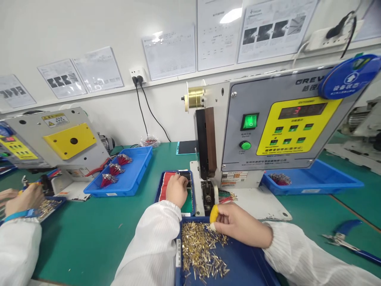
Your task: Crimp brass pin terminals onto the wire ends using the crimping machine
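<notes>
My left hand (177,190) reaches into a small blue tray (156,194) of short wires sorted by colour: red wires (167,183), black wires, and green wires (187,203). Its fingers are curled down at the black wires; whatever they pinch is hidden. Just in front of the crimping machine's press head (207,194), my right hand (238,224) has thumb and index finger together, with a yellow cover on the index finger. Anything in that pinch is too small to make out. Below it lies a pile of gold metal pins (199,250) in a dark blue tray (250,266).
Wires with metal ends (228,196) lie behind the press head. Pliers (342,240) rest at right. Blue bins (135,174) hold red wire bundles (115,169). At far left, a co-worker's hands (25,200) work by another machine (59,135). A gold spool (195,97) sits on my machine.
</notes>
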A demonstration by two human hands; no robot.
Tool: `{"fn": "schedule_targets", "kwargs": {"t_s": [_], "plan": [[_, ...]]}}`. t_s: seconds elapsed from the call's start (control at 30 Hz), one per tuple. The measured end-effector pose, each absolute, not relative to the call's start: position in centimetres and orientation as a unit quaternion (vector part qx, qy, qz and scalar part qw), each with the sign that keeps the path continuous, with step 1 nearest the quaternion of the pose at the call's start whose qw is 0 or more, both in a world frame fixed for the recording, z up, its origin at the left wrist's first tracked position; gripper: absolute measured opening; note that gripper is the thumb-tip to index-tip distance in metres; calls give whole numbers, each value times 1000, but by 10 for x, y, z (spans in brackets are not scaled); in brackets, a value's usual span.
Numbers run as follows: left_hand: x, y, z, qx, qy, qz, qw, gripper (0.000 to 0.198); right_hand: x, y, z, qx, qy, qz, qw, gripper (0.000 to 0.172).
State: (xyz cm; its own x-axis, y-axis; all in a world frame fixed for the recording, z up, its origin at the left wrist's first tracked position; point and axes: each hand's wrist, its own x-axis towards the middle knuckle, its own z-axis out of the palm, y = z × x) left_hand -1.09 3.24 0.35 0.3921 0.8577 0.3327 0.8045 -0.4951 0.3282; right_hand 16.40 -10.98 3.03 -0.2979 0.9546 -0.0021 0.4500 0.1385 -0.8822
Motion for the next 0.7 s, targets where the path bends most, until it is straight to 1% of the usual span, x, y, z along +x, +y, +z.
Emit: {"fn": "schedule_targets", "kwargs": {"t_s": [0.1,0.2,0.33,0.4,0.53,0.7], "plan": [[-11,31,4,835,491,242,59,20,162,-97,53,-475,-644,498,333,19],[-11,29,4,838,476,262,53,19,169,-80,76,-430,-616,579,317,23],[-10,25,4,844,433,317,26,17,186,-64,77,-397,-579,641,310,28],[-9,24,4,844,407,350,7,16,193,-60,67,-411,-552,646,329,29],[-7,22,5,847,366,385,-17,14,196,-57,49,-453,-503,613,408,27],[-5,17,10,847,334,413,-20,13,189,-53,48,-451,-517,542,486,26]]}}
